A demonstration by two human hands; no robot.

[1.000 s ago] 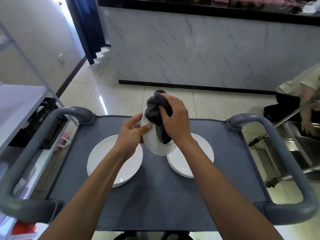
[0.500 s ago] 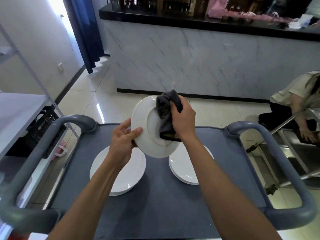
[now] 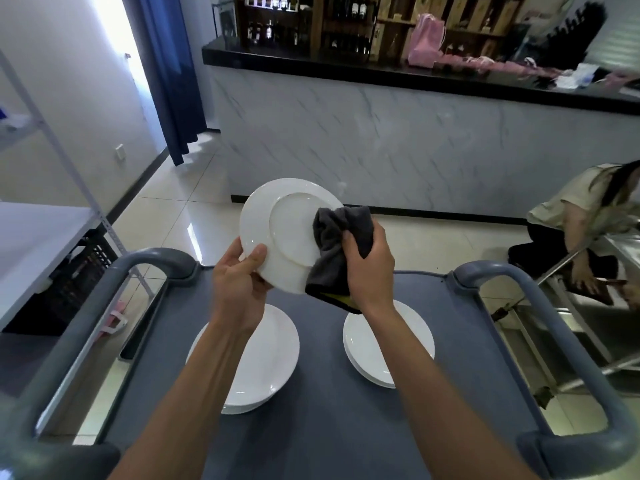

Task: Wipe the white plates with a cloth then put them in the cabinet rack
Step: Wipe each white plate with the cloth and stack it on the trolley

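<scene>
The white plate (image 3: 284, 233) is held up above the cart (image 3: 322, 427), underside toward the camera so the cloth (image 3: 337, 247) reaches it. The left hand (image 3: 239, 282) pinches its near-left rim, steadying it; the right hand (image 3: 369, 268) has fingers bunched round the cloth against its right edge. Two plate stacks (image 3: 266, 355) wait below.

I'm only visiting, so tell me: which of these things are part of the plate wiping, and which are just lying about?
Part of the job: held plate, grey cloth, left hand, right hand, plate stacks on the cart.

Lying about: pink bag, bottles on shelves, black crate.
</scene>
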